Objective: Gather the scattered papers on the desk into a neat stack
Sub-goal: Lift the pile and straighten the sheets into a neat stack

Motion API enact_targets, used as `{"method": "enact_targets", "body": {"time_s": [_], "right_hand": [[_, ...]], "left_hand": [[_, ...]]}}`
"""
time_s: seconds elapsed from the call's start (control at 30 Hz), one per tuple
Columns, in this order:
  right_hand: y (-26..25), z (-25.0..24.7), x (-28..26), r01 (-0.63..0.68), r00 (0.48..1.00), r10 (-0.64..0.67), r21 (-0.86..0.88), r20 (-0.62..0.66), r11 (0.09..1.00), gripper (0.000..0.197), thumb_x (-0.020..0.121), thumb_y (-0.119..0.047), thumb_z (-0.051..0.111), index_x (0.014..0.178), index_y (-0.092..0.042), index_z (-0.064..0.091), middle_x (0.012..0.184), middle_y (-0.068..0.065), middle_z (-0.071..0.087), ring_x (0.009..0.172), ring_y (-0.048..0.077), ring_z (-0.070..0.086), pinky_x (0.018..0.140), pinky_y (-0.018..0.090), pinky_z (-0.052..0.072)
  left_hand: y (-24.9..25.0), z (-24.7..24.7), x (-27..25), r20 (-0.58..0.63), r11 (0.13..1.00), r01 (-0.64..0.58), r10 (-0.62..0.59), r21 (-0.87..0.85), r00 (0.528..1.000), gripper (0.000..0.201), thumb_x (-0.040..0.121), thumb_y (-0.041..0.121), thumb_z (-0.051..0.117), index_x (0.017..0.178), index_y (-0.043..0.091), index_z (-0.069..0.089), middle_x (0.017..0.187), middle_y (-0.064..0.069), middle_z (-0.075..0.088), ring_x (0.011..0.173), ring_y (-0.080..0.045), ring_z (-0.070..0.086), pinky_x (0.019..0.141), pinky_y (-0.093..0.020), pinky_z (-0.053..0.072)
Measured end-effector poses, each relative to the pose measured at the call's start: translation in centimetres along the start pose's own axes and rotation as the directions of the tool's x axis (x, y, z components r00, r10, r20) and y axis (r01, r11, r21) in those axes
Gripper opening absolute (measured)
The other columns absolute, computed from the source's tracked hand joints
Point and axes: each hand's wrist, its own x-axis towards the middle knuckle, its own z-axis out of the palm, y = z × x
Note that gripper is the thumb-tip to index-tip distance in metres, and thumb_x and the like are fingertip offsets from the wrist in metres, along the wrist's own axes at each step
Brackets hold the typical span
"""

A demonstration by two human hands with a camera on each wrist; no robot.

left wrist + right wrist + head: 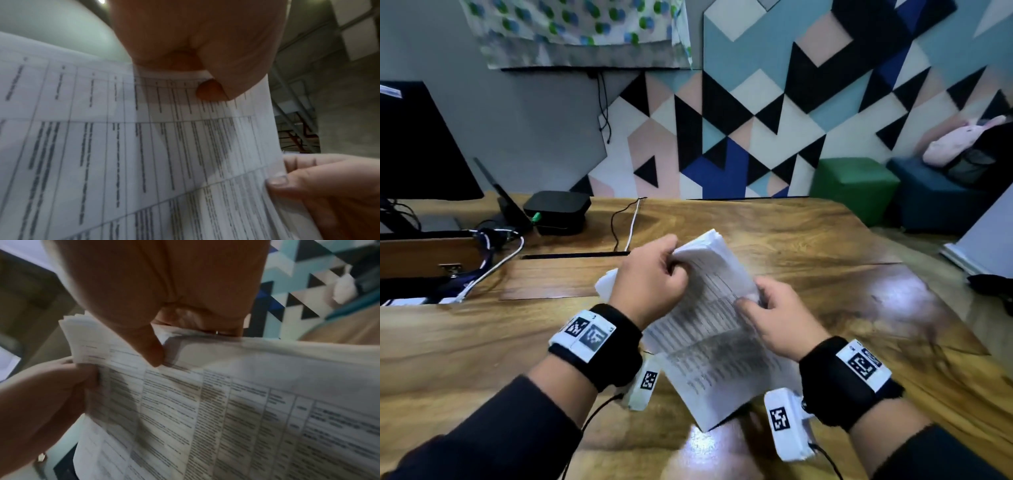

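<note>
Papers: the sheaf of white printed sheets with ruled tables is held up off the glossy brown wooden desk, tilted, its far corner fanned and its near corner low over the wood — whether that corner touches the desk I cannot tell.
Left hand: the left hand curls round the sheaf's far left edge, thumb on the printed face in the left wrist view, fingers behind.
Right hand: the right hand pinches the right edge, thumb on top and fingers underneath.
Why held so: a grip on opposite edges lets loose sheets slide level; my guess is that the edges are being squared, since the top corner shows them uneven.
Progress: no stray sheet shows on the desk, so gathering looks done and tidying remains.
Around: a black flat box and a tangle of cables lie at the far left, beside a dark monitor — all well apart from the sheaf.
In the way: nothing lies on the wood under the hands; the slot in the desktop is just beyond the left hand and could catch a corner.
</note>
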Motion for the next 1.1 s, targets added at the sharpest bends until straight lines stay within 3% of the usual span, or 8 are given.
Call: {"method": "enact_targets", "body": {"time_s": [0.1,0.2,0.27,0.33,0.43,0.6,0.9,1.1], "right_hand": [[0.2,-0.7,-0.3,-0.031,0.999,0.036,0.183,-0.029,0.983,0.025,0.096,0.009,0.053,0.1,-0.012,0.066,0.077,-0.014,0.071,0.065,-0.007,0.064,0.065,0.006,0.05],[1.0,-1.5,-0.5,-0.03,0.993,0.067,0.331,-0.101,0.943,0.025,0.096,0.01,0.052,0.103,-0.009,0.066,0.082,-0.009,0.079,0.078,0.0,0.073,0.074,0.014,0.058],[1.2,-1.5,-0.5,-0.028,0.988,0.088,0.422,-0.125,0.906,0.025,0.096,0.008,0.053,0.101,-0.013,0.067,0.086,-0.006,0.081,0.082,0.008,0.074,0.081,0.026,0.061],[1.2,-1.5,-0.6,-0.01,0.987,0.088,0.482,-0.138,0.876,0.026,0.096,0.007,0.052,0.101,-0.014,0.066,0.086,-0.005,0.081,0.081,0.01,0.074,0.081,0.03,0.061],[1.1,-1.1,-0.8,0.04,0.979,0.055,0.447,-0.198,0.894,0.028,0.096,0.007,0.053,0.099,-0.018,0.066,0.087,-0.008,0.08,0.085,0.01,0.073,0.082,0.029,0.061],[1.0,-0.5,-1.5,0.151,0.933,-0.017,0.348,-0.358,0.925,0.033,0.095,0.007,0.055,0.096,-0.024,0.063,0.083,-0.022,0.078,0.077,-0.007,0.07,0.071,0.009,0.055],[4.8,2.8,-2.7,-0.028,0.872,0.222,0.409,-0.436,0.912,0.028,0.096,0.01,0.048,0.11,-0.009,0.062,0.092,-0.005,0.069,0.073,-0.014,0.065,0.07,0.011,0.053],[4.5,3.3,-2.8,0.016,0.853,0.137,0.288,-0.504,0.957,0.027,0.099,0.007,0.041,0.109,-0.016,0.053,0.091,-0.013,0.062,0.076,-0.02,0.058,0.075,0.004,0.046]], "left_hand": [[-1.2,-0.9,-0.7,-0.168,0.999,-0.048,0.044,-0.019,0.985,0.029,0.074,0.019,0.063,0.103,0.019,0.065,0.099,0.008,0.061,0.096,-0.013,0.056,0.091,-0.042,0.051],[-4.4,-0.9,-2.8,-0.326,0.93,0.227,-0.319,-0.29,0.89,0.077,0.069,0.018,0.062,0.143,0.01,0.042,0.144,-0.008,0.047,0.134,-0.019,0.043,0.117,-0.042,0.032],[-5.0,0.0,-4.1,-0.043,0.627,0.399,-0.568,-0.669,0.822,0.076,0.069,0.017,0.057,0.143,0.008,0.041,0.145,-0.017,0.05,0.13,-0.026,0.049,0.114,-0.052,0.036],[-4.5,1.4,-4.7,0.201,0.377,0.484,-0.587,-0.79,0.784,0.044,0.074,0.008,0.054,0.117,0.003,0.061,0.114,-0.013,0.073,0.102,-0.021,0.068,0.1,-0.055,0.047],[-3.4,2.3,-4.7,0.126,0.419,0.454,-0.61,-0.786,0.782,0.028,0.088,-0.012,0.048,0.085,0.01,0.065,0.071,0.01,0.078,0.069,0.001,0.07,0.078,-0.029,0.057],[-1.6,2.6,-5.4,-0.051,0.511,0.286,-0.548,-0.811,0.835,0.035,0.092,-0.017,0.039,0.092,0.013,0.058,0.088,0.003,0.068,0.072,0.009,0.065,0.064,-0.01,0.052],[-2.2,6.4,-8.8,-0.026,0.5,0.359,-0.61,-0.788,0.792,0.03,0.085,0.012,0.044,0.087,0.035,0.062,0.095,-0.006,0.064,0.092,-0.024,0.056,0.083,-0.054,0.049],[-2.6,6.2,-8.7,-0.057,0.542,0.347,-0.595,-0.766,0.802,0.025,0.087,0.011,0.04,0.094,0.029,0.056,0.089,0.012,0.069,0.089,-0.017,0.061,0.082,-0.045,0.054]]}}
